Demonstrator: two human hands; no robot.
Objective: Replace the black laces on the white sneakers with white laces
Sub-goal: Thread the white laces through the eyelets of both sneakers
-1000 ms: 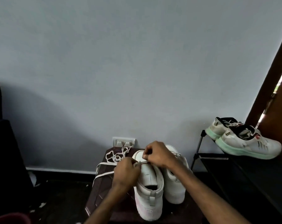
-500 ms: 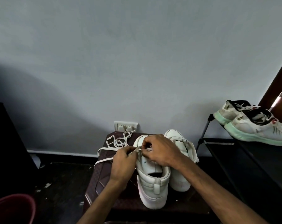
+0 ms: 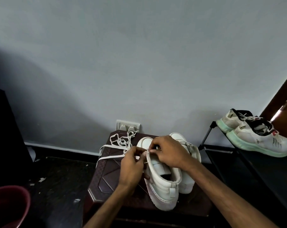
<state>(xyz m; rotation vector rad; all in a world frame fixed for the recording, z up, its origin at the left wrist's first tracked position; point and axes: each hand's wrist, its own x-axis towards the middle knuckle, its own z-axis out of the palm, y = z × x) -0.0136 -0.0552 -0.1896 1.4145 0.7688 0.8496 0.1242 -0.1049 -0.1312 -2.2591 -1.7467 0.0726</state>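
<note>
The white lace (image 3: 113,146) was kept pinched between the left hand (image 3: 133,163) and right hand (image 3: 169,152), drawn closer together at the left edge of the near sneaker (image 3: 162,186) on the surface (image 3: 106,178), so threading was judged underway.

Brown plastic stool (image 3: 109,175) carries two white sneakers (image 3: 162,186), loose white laces (image 3: 121,142).

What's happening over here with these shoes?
A person is threading a white lace into a white sneaker, which stands beside the second sneaker on a dark stool. The left hand and the right hand both pinch the lace near the shoe's front. The rest of the lace lies loose on the stool toward the wall. Another pair of shoes sits on a rack to the right.
</note>
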